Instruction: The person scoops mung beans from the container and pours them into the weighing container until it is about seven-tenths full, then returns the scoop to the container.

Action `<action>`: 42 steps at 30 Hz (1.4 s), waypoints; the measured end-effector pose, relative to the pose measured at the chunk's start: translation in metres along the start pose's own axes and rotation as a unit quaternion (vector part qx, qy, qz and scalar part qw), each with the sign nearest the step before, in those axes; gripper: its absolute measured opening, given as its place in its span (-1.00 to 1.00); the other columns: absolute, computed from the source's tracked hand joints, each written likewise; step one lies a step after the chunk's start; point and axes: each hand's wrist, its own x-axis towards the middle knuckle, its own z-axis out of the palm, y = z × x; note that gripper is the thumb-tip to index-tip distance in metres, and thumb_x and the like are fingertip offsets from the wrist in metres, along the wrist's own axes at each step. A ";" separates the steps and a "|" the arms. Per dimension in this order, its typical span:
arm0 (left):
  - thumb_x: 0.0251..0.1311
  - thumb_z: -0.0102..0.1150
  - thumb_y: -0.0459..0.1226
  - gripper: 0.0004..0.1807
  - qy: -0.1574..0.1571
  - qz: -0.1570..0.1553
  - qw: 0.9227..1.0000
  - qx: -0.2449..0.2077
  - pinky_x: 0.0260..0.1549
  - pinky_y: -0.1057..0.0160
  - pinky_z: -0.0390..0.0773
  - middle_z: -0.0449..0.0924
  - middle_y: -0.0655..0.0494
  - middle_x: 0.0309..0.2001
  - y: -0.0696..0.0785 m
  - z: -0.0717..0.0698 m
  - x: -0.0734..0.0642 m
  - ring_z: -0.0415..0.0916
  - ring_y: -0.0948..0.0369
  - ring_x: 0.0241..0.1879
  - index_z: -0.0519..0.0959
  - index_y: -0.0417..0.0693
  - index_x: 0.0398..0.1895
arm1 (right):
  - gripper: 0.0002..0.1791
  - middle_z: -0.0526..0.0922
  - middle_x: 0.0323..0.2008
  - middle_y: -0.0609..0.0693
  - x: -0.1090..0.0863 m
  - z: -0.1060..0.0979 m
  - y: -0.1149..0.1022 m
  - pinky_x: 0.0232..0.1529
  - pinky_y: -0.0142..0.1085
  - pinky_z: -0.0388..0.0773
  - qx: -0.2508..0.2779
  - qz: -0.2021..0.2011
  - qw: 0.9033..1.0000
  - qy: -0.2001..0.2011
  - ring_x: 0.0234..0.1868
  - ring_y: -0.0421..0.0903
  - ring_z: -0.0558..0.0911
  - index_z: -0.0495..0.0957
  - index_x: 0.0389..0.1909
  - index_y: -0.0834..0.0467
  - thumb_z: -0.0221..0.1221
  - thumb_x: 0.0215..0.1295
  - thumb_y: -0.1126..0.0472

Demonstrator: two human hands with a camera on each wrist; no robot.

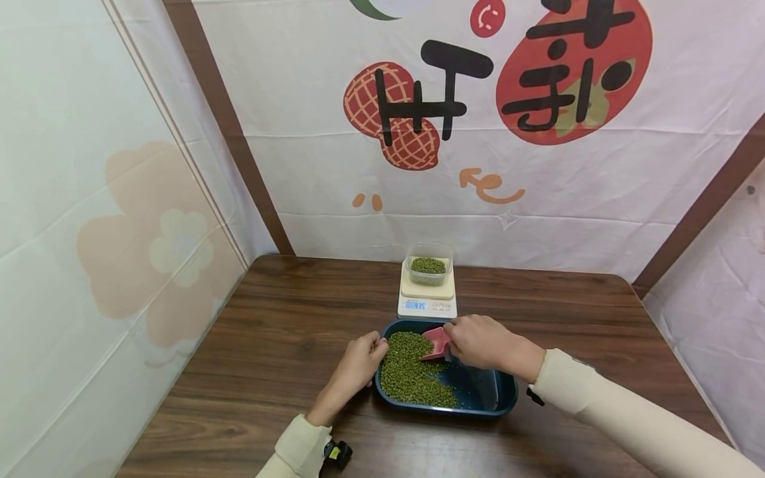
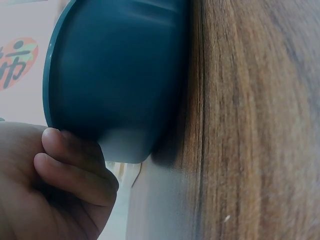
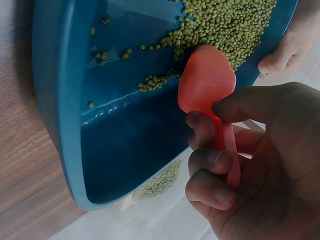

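Between our two hands sits a dark blue, rounded rectangular plastic tray (image 1: 439, 412), resting on a brown wood-grain table (image 1: 287, 358); our left hand (image 1: 357, 364) grasps the tray's left end at the rim, its fingers curled there, presumably to keep the tray from sliding while the other hand works inside it. Over the tray's far side, our right hand (image 1: 481, 342) grasps the handle of a small pink plastic scoop (image 1: 438, 342), thumb at the neck and fingers wrapped round the grip; we judge this hold gives good control over the tilt of the scoop's bowl.

Left of the right hand, and close beside the left one, lies a broad spread of small, round green beans (image 1: 412, 368); the scoop points that way, its lip at the edge of the spread, which seems a sensible angle for meeting them; below and to the right of the right hand, the tray floor is mostly bare, with a few strays; how much the scoop carries we cannot tell.

Just beyond the tray, ahead and slightly left of the right hand, stands a flat white digital scale (image 1: 427, 307); on it rests a clear plastic tub (image 1: 427, 281) holding more beans; the lit display faces us, likely so that it can be read from here.
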 end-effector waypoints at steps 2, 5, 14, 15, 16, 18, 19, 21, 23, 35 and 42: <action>0.64 -0.06 -0.23 -0.62 0.001 -0.003 1.000 0.000 -0.77 0.32 0.40 0.28 0.20 -0.70 0.000 0.000 0.000 0.29 0.26 -0.81 0.37 -0.05 -0.48 | -0.91 0.58 -0.49 -0.03 0.001 0.000 -0.001 -0.56 -0.31 0.44 0.000 -0.001 1.000 -0.003 -0.55 -0.24 0.45 0.61 -0.33 0.17 0.27 0.42 0.31; 0.64 -0.05 -0.23 -0.62 0.003 -0.004 1.000 0.003 -0.78 0.32 0.41 0.28 0.20 -0.70 0.000 0.000 0.000 0.29 0.26 -0.82 0.37 -0.04 -0.48 | -0.94 0.58 -0.50 -0.03 0.003 0.000 -0.003 -0.58 -0.33 0.39 0.002 -0.002 1.000 -0.005 -0.57 -0.25 0.42 0.63 -0.29 0.18 0.27 0.43 0.30; 0.64 -0.05 -0.24 -0.62 0.004 0.003 1.000 0.005 -0.78 0.30 0.41 0.29 0.18 -0.70 -0.001 0.000 0.001 0.30 0.25 -0.82 0.37 -0.05 -0.48 | -0.93 0.52 -0.51 -0.05 0.007 -0.002 -0.008 -0.58 -0.34 0.28 0.017 0.004 1.000 -0.023 -0.59 -0.25 0.34 0.63 -0.22 0.21 0.22 0.49 0.29; 0.64 -0.05 -0.24 -0.62 0.004 0.003 1.000 0.003 -0.78 0.30 0.41 0.29 0.18 -0.69 -0.001 0.000 0.001 0.30 0.26 -0.82 0.36 -0.05 -0.48 | -0.93 0.52 -0.50 -0.05 0.007 -0.003 -0.008 -0.59 -0.34 0.29 0.016 0.002 1.000 -0.022 -0.59 -0.25 0.35 0.63 -0.22 0.21 0.22 0.49 0.30; 0.64 -0.05 -0.24 -0.62 0.004 0.003 1.000 0.003 -0.78 0.30 0.40 0.29 0.18 -0.69 -0.001 0.000 0.001 0.30 0.26 -0.82 0.37 -0.05 -0.48 | -0.93 0.53 -0.50 -0.05 0.007 -0.003 -0.009 -0.59 -0.34 0.31 0.013 -0.001 1.000 -0.019 -0.58 -0.25 0.36 0.63 -0.22 0.21 0.22 0.48 0.30; 0.64 -0.06 -0.23 -0.62 0.002 0.003 1.000 0.002 -0.78 0.30 0.40 0.29 0.18 -0.69 -0.001 0.000 0.001 0.30 0.26 -0.82 0.37 -0.05 -0.48 | -0.93 0.53 -0.50 -0.05 0.008 -0.004 -0.010 -0.59 -0.33 0.33 0.009 -0.005 1.000 -0.016 -0.58 -0.25 0.36 0.63 -0.24 0.21 0.22 0.48 0.30; 0.64 -0.06 -0.23 -0.62 0.002 0.002 1.000 0.002 -0.78 0.30 0.40 0.29 0.18 -0.69 0.000 0.000 0.001 0.30 0.26 -0.82 0.36 -0.05 -0.48 | -0.93 0.53 -0.50 -0.05 0.008 -0.004 -0.010 -0.58 -0.33 0.33 0.007 -0.005 1.000 -0.017 -0.58 -0.25 0.36 0.63 -0.24 0.20 0.22 0.48 0.31; 0.65 -0.06 -0.23 -0.62 0.001 0.002 1.000 0.002 -0.77 0.29 0.41 0.28 0.18 -0.69 0.000 0.000 0.001 0.30 0.25 -0.82 0.36 -0.05 -0.48 | -0.93 0.53 -0.50 -0.05 0.009 -0.004 -0.011 -0.58 -0.33 0.33 0.008 -0.007 1.000 -0.019 -0.57 -0.25 0.36 0.63 -0.24 0.20 0.21 0.48 0.31; 0.65 -0.07 -0.23 -0.62 0.000 0.001 1.000 0.002 -0.77 0.28 0.41 0.28 0.18 -0.69 0.000 0.000 0.000 0.29 0.25 -0.82 0.36 -0.05 -0.48 | -0.93 0.54 -0.50 -0.06 0.010 -0.005 -0.012 -0.57 -0.33 0.33 0.013 -0.007 1.000 -0.024 -0.58 -0.26 0.36 0.63 -0.25 0.19 0.21 0.48 0.31; 0.64 -0.06 -0.24 -0.62 0.002 0.003 1.000 0.002 -0.78 0.29 0.40 0.28 0.18 -0.69 -0.002 0.000 0.000 0.29 0.26 -0.82 0.35 -0.04 -0.49 | -0.89 0.58 -0.46 -0.03 0.018 -0.002 -0.016 -0.53 -0.31 0.35 0.010 0.003 0.999 -0.049 -0.55 -0.23 0.40 0.65 -0.22 0.17 0.17 0.54 0.27; 0.64 -0.06 -0.24 -0.62 0.002 0.005 1.000 0.001 -0.77 0.27 0.41 0.29 0.18 -0.69 -0.002 0.000 0.000 0.29 0.25 -0.82 0.35 -0.05 -0.49 | -0.86 0.63 -0.40 -0.02 0.021 -0.004 -0.020 -0.51 -0.31 0.40 0.007 0.009 0.998 -0.062 -0.53 -0.24 0.43 0.68 -0.12 0.20 0.18 0.56 0.25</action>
